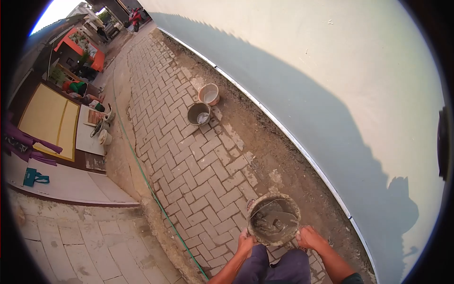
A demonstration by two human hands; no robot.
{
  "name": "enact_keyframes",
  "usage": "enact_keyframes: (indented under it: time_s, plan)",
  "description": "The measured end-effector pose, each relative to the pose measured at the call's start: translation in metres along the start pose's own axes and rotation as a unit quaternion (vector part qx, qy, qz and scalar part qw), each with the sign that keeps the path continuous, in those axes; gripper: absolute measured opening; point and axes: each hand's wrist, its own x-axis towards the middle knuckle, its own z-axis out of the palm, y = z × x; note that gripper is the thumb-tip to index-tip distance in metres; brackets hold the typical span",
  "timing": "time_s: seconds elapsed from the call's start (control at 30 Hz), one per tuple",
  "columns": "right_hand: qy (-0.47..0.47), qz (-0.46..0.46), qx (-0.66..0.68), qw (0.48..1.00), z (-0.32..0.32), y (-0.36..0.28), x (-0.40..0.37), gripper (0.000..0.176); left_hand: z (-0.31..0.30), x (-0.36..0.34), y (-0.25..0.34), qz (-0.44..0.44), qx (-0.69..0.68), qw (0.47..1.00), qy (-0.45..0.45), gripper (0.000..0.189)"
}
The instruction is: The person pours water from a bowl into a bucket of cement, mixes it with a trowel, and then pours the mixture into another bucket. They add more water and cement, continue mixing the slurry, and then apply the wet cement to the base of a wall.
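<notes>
Mortar bucket [294, 206]: round, crusted grey inside and out, part full of wet grey mortar. It sits at 6 o'clock in the view, low over the paving, just ahead of the person's dark trouser legs [279, 266].
Trowel [282, 220]: one, lying in the mortar, its blade smeared grey.
Left hand [246, 242]: clasps the bucket's wall at its 8 o'clock, fingers curled close together against it.
Right hand [309, 236]: grips the rim at its 4 o'clock, fingers closed over the edge.
Count: three buckets in all. One is held; a grey bucket [198, 113] and a pale bucket [209, 93] stand side by side toward 11 o'clock, well apart from it. One green hose [142, 171] runs along the path's left edge.
Surface: dusty herringbone brick paving [198, 175], with bare earth along its 3 o'clock side.
Setting: an outdoor lane. A pale wall [331, 61] fills 1 to 4 o'clock, half in shadow, and a tiled porch [66, 182] lies at 9 o'clock.
</notes>
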Motion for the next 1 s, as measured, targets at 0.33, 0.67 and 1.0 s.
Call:
enact_keyframes:
  time_s: [0.33, 0.67, 1.0]
  plan:
    - [0.037, -0.096, 0.03, 0.994, 0.084, 0.049, -0.228, 0.023, 0.061, -0.162, -0.155, 0.108, -0.009, 0.994, -0.023, 0.059]
    - [0.298, -0.104, -0.135, 0.939, 0.204, 0.092, -0.447, 0.024, 0.075, -0.329, -0.298, 0.083, 0.013, 0.996, -0.031, 0.072]
    - [0.22, -0.003, 0.175, 0.96, 0.306, 0.137, -0.62, 0.026, 0.066, -0.43, -0.506, 0.078, 0.009, 0.997, -0.013, 0.061]
